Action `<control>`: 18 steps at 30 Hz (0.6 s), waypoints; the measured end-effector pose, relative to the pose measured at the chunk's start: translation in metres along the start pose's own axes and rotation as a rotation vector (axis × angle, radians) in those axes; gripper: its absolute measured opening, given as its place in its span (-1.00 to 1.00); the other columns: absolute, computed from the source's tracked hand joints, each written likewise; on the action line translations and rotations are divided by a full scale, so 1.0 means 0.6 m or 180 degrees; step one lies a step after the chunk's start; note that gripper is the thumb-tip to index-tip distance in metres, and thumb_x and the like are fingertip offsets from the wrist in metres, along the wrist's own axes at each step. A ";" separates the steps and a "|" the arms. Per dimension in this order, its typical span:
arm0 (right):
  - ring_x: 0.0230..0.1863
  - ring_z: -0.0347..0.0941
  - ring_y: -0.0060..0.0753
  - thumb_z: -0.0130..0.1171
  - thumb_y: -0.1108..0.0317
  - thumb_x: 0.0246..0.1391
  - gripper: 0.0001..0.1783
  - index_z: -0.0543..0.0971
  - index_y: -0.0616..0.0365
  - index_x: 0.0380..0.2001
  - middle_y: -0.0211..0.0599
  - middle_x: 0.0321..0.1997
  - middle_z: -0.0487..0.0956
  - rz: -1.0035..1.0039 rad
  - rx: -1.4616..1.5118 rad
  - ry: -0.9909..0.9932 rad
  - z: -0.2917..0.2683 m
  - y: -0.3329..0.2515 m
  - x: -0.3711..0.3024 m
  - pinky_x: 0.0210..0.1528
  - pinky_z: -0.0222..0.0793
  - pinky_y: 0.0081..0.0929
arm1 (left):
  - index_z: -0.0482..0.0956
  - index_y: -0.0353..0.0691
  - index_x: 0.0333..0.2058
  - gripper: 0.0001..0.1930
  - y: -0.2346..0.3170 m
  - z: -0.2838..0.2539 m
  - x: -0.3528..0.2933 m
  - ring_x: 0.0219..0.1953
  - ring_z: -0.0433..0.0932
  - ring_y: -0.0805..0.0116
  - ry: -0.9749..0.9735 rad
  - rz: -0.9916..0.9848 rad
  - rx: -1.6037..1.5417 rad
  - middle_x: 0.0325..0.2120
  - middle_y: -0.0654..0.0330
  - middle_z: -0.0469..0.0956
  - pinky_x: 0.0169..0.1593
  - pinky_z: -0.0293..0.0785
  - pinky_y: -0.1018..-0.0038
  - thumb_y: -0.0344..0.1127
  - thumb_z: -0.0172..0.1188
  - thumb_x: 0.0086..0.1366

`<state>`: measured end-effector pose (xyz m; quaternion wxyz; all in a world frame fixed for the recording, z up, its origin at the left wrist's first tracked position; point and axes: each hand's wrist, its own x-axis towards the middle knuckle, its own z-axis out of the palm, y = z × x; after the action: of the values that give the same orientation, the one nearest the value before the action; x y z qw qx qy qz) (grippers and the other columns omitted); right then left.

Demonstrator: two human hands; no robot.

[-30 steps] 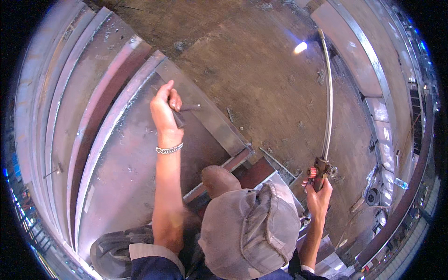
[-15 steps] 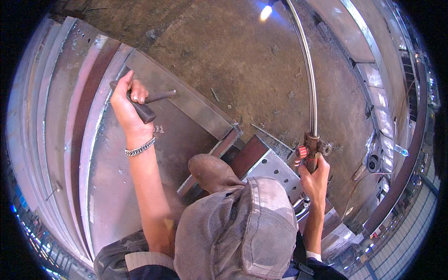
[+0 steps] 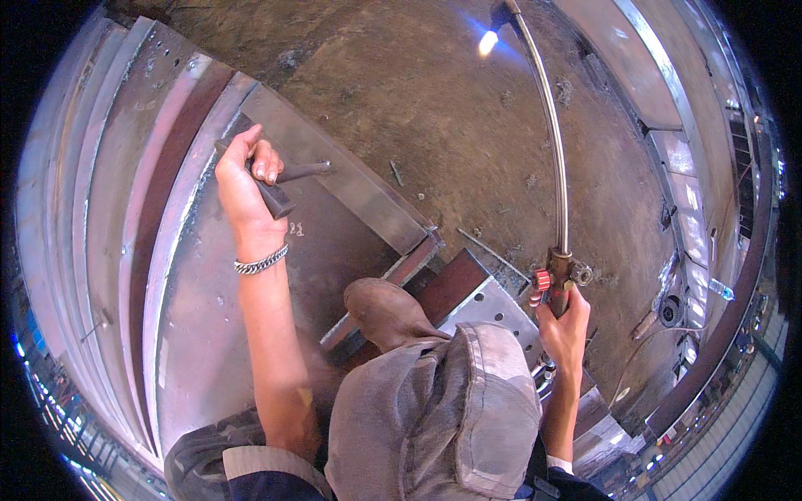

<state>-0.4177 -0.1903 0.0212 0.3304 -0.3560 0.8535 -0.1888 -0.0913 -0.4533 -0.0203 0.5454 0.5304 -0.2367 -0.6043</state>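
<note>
My left hand (image 3: pixel 248 188) is closed round a dark T-shaped tool (image 3: pixel 276 199); its thinner rod sticks out to the right between my fingers, over a brownish steel plate (image 3: pixel 225 334). A chain bracelet (image 3: pixel 261 260) circles that wrist. In my right hand (image 3: pixel 565 326) is a gas cutting torch (image 3: pixel 551 142), gripped at its valve end next to a red knob (image 3: pixel 541 280). Its long metal tube points away from me and bends at the far end, where a bright blue-white flame (image 3: pixel 488 42) burns above the ground.
Long steel beams (image 3: pixel 125 250) lie side by side at the left. A perforated steel plate (image 3: pixel 493 317) and a brown boot (image 3: pixel 388 313) are between my arms, behind grey cloth (image 3: pixel 434 409). More steel (image 3: pixel 693 192), a clear bottle (image 3: pixel 721 290) and a thin hose (image 3: pixel 618 376) lie at the right.
The view has shifted slightly, so both hands and the steel sit a little differently. The flame appears lower and slightly further right. Both grips are the same.
</note>
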 end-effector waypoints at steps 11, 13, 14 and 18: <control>-0.42 0.51 -0.04 0.28 0.44 -0.14 -0.70 0.56 0.28 -0.26 -0.02 -0.46 0.59 0.0012 0.0042 -0.0070 0.000 0.004 -0.002 -0.23 0.39 -0.24 | 0.29 -0.06 -0.58 -0.71 -0.001 -0.005 0.006 -0.67 0.12 0.55 -0.0096 -0.0090 0.0035 -0.76 0.43 0.13 -0.38 0.15 0.50 -0.35 0.02 0.37; -0.41 0.52 -0.03 0.28 0.44 -0.14 -0.70 0.56 0.28 -0.26 -0.02 -0.46 0.59 0.0022 -0.0037 -0.0044 -0.001 0.005 -0.003 -0.23 0.39 -0.24 | 0.29 -0.07 -0.58 -0.71 0.000 -0.004 0.006 -0.67 0.12 0.55 -0.0113 -0.0072 0.0048 -0.76 0.43 0.13 -0.39 0.15 0.50 -0.35 0.01 0.37; -0.41 0.52 -0.02 0.28 0.43 -0.14 -0.70 0.56 0.28 -0.26 -0.01 -0.45 0.59 0.0048 -0.0065 -0.0030 -0.001 0.007 -0.003 -0.22 0.39 -0.23 | 0.29 -0.08 -0.57 -0.72 0.001 -0.004 0.006 -0.67 0.12 0.55 -0.0124 -0.0072 0.0031 -0.76 0.43 0.13 -0.39 0.15 0.50 -0.35 0.02 0.37; -0.43 0.51 -0.02 0.27 0.43 -0.15 -0.71 0.56 0.29 -0.27 -0.02 -0.47 0.58 0.0051 0.0012 0.0002 -0.001 0.010 -0.002 -0.25 0.39 -0.23 | 0.31 -0.10 -0.55 -0.75 0.004 0.001 0.002 -0.67 0.12 0.55 -0.0128 -0.0038 0.0077 -0.75 0.43 0.14 -0.41 0.14 0.52 -0.36 0.02 0.37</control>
<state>-0.4204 -0.1850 0.0187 0.3323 -0.3484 0.8561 -0.1878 -0.0909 -0.4553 -0.0186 0.5304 0.5261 -0.2517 -0.6153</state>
